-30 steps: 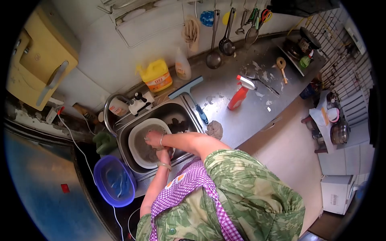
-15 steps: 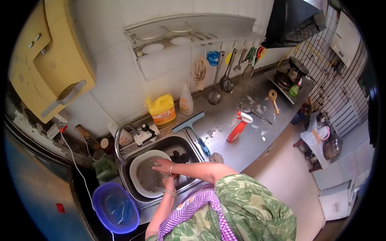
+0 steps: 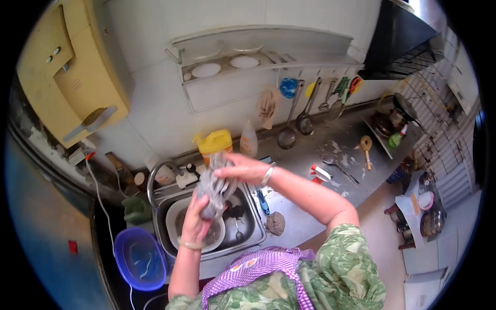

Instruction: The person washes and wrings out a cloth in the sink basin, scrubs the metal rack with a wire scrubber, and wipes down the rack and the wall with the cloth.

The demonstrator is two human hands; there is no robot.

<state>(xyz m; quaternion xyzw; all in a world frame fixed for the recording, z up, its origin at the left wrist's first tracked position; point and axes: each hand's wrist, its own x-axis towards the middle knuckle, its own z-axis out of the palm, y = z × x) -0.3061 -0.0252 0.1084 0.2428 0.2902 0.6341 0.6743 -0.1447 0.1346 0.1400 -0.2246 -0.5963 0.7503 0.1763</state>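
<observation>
A wet grey cloth point(image 3: 216, 188) is bunched up between my two hands, above the sink. My left hand point(image 3: 195, 214) is closed round its lower end. My right hand point(image 3: 243, 170) grips its upper part from the right. Below them a white basin point(image 3: 176, 214) with murky water sits in the steel sink point(image 3: 256, 227). Dark scraps point(image 3: 235, 211) lie in the sink beside the basin. A crumpled brown cloth point(image 3: 275, 223) rests on the counter to the right of the sink.
A curved faucet point(image 3: 151, 188) stands behind the sink, near a yellow jug point(image 3: 217, 140) and a clear bottle point(image 3: 249, 142). A purple basin point(image 3: 121, 258) is at the left. On the counter are a blue-handled squeegee point(image 3: 263, 203) and a red spray bottle point(image 3: 321, 174). Ladles point(image 3: 287, 138) hang behind.
Both hands have risen out of the white basin, bringing up the grey cloth. The right hand has moved above the left. The view has shifted.
</observation>
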